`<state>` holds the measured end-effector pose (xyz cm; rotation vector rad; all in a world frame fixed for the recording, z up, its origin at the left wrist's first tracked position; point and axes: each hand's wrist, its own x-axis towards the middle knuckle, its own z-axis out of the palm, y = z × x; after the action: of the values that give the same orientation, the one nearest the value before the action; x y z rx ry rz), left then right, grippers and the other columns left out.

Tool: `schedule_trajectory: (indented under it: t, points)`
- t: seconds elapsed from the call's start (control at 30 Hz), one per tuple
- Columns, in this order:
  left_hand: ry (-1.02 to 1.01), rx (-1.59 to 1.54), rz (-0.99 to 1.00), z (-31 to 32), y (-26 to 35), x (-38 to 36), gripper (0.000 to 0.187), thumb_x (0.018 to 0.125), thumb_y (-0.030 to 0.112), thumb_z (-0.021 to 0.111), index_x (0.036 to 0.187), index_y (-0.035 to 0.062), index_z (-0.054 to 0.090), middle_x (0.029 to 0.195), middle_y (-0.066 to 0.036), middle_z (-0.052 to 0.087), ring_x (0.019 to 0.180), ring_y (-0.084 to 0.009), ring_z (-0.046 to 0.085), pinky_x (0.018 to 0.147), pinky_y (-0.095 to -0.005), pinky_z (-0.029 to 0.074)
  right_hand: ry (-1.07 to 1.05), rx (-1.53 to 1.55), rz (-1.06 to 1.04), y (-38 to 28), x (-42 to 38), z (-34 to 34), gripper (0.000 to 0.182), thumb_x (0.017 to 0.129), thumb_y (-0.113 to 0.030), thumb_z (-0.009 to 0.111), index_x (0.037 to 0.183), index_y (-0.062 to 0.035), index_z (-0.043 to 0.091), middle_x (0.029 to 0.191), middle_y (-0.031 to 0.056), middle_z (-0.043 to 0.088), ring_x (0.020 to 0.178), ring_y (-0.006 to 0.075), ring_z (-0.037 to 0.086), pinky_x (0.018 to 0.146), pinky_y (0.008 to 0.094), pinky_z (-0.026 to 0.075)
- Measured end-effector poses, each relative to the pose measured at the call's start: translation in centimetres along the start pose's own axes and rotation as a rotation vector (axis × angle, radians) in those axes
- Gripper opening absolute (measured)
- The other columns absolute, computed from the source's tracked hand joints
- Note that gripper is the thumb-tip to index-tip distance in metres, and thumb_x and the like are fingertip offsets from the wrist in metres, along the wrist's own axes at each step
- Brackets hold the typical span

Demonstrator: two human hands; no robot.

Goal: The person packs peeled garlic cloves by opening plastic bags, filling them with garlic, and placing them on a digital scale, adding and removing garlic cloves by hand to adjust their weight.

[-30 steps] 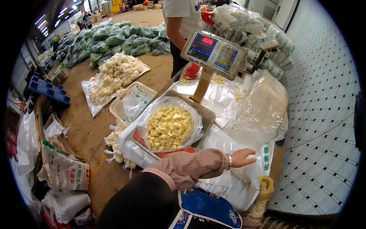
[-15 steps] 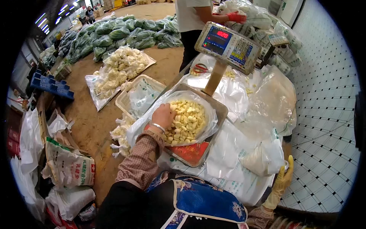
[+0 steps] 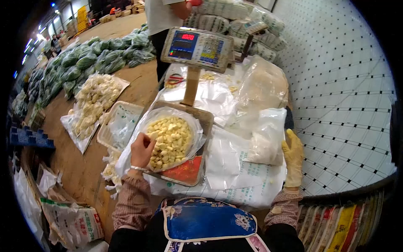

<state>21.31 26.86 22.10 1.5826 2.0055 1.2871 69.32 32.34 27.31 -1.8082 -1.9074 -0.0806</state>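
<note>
A clear plastic bag full of peeled garlic cloves (image 3: 170, 140) rests on the scale's pan (image 3: 205, 119). The scale's display (image 3: 183, 43) is lit with red digits. At the left rim of the bag is my left hand (image 3: 142, 150), bare with a bracelet, its fingers pinched around a garlic clove above the pile. My right hand (image 3: 293, 155), in a yellowish glove, is at the table's right edge beside a clear plastic bag (image 3: 264, 147) with pale contents. Its fingers are spread and it holds nothing.
Behind the scale stands a person (image 3: 157, 19) near stacked packed bags (image 3: 218, 10). Red-handled scissors (image 3: 175, 78) lie on the table. To the left are a basket (image 3: 103, 134), bagged garlic (image 3: 94, 101) and green bundles (image 3: 84, 61) on the floor.
The view has turned right, so the scale sits further left. My left hand has lifted slightly from the cloves, pinching one. My right hand has come up along the table's edge.
</note>
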Motion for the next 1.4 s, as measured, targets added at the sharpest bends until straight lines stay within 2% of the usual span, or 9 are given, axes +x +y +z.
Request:
schedule_trajectory:
  t: [0.1, 0.27, 0.4, 0.47, 0.63, 0.73, 0.9, 1.2, 1.4]
  points:
    - [-0.128, -0.136, -0.028, 0.0, 2.3, -2.0, 0.017, 0.071, 0.008, 0.065, 0.072, 0.0011, 0.049, 0.058, -0.007, 0.054, 0.053, -0.0133, 0.052, 0.05, -0.0263, 0.042, 0.045, 0.353, -0.065, -1.9, -1.0, 2.7, 0.046, 0.077, -0.022, 0.059, 0.117, -0.0033, 0.045, 0.112, 0.013, 0.053, 0.098, 0.0251, 0.052, 0.083, 0.0339, 0.042]
    - [-0.534, -0.282, 0.132, 2.8, 7.7, -7.1, 0.017, 0.07, 0.008, 0.065, 0.075, 0.0019, 0.05, 0.064, -0.003, 0.05, 0.058, -0.01, 0.051, 0.052, -0.0234, 0.042, -0.831, 0.716, -0.276, -18.5, -5.4, 2.2, 0.046, 0.082, -0.04, 0.05, 0.117, -0.0103, 0.044, 0.1, 0.0144, 0.056, 0.08, 0.0236, 0.058, 0.07, 0.0332, 0.047]
    - [-0.669, -0.56, -0.008, 2.7, 8.5, -8.4, 0.016, 0.073, 0.006, 0.063, 0.076, 0.0025, 0.048, 0.064, -0.002, 0.049, 0.058, -0.0073, 0.049, 0.051, -0.0225, 0.042, -0.627, 0.867, -0.497, -21.0, -8.2, 6.4, 0.033, 0.088, -0.033, 0.041, 0.105, -0.007, 0.049, 0.088, 0.0107, 0.057, 0.07, 0.0183, 0.056, 0.059, 0.03, 0.045]
    - [-0.804, -0.707, -0.138, 2.2, 8.3, -8.6, 0.016, 0.076, 0.006, 0.061, 0.074, 0.0025, 0.045, 0.064, -0.002, 0.048, 0.058, -0.0071, 0.049, 0.052, -0.0212, 0.042, -0.922, 1.163, 0.042, -20.3, -9.8, 8.0, 0.027, 0.09, -0.028, 0.039, 0.097, -0.0047, 0.05, 0.08, 0.0066, 0.055, 0.065, 0.0121, 0.052, 0.055, 0.0265, 0.042]
    - [-0.824, -0.832, -0.242, 2.3, 7.2, -9.1, 0.017, 0.078, 0.006, 0.059, 0.072, 0.0021, 0.043, 0.066, -0.004, 0.049, 0.058, -0.0106, 0.051, 0.052, -0.0228, 0.042, -0.982, 1.369, 0.15, -20.6, -10.6, 10.0, 0.025, 0.09, -0.025, 0.038, 0.097, -0.0038, 0.05, 0.079, 0.0016, 0.052, 0.061, 0.0075, 0.045, 0.049, 0.022, 0.038]
    - [-0.561, -0.298, 0.407, 2.6, 7.1, -8.6, 0.015, 0.077, 0.01, 0.056, 0.076, 0.0024, 0.043, 0.067, -0.011, 0.049, 0.056, -0.0265, 0.05, 0.051, -0.031, 0.043, -0.997, 1.469, 0.234, -21.5, -10.0, 8.8, 0.03, 0.09, -0.024, 0.036, 0.107, -0.0035, 0.049, 0.076, 0.0004, 0.051, 0.058, 0.0055, 0.043, 0.047, 0.0195, 0.036]
    - [-0.656, 0.049, 0.54, 3.6, 6.4, -9.3, 0.019, 0.081, 0.019, 0.049, 0.078, 0.0028, 0.041, 0.064, -0.011, 0.048, 0.062, -0.0278, 0.054, 0.052, -0.0366, 0.044, -0.995, 1.296, 0.185, -21.3, -9.3, 8.0, 0.043, 0.089, -0.034, 0.039, 0.118, -0.0026, 0.044, 0.059, -0.0015, 0.051, 0.04, 0.0042, 0.039, 0.038, 0.0163, 0.034]
    - [-0.793, -0.141, 0.477, 3.6, 5.9, -9.3, 0.017, 0.081, 0.017, 0.047, 0.078, 0.0019, 0.041, 0.061, -0.013, 0.049, 0.058, -0.0335, 0.053, 0.052, -0.0405, 0.043, -1.301, 1.414, 0.246, -21.1, -7.2, 8.1, 0.047, 0.086, -0.033, 0.045, 0.115, 0.0035, 0.044, 0.078, 0.0008, 0.056, 0.052, 0.0023, 0.042, 0.045, 0.0142, 0.033]
    - [-0.859, -0.294, 0.328, 10.0, 3.9, -10.8, 0.025, 0.075, 0.009, 0.052, 0.098, 0.0036, 0.044, 0.087, -0.017, 0.052, 0.076, -0.0351, 0.054, 0.065, -0.0406, 0.045, -0.75, 0.927, -0.138, -25.7, -0.5, 11.9, 0.051, 0.08, -0.023, 0.057, 0.121, 0.0008, 0.038, 0.105, 0.0136, 0.053, 0.096, 0.0166, 0.051, 0.079, 0.0247, 0.042]
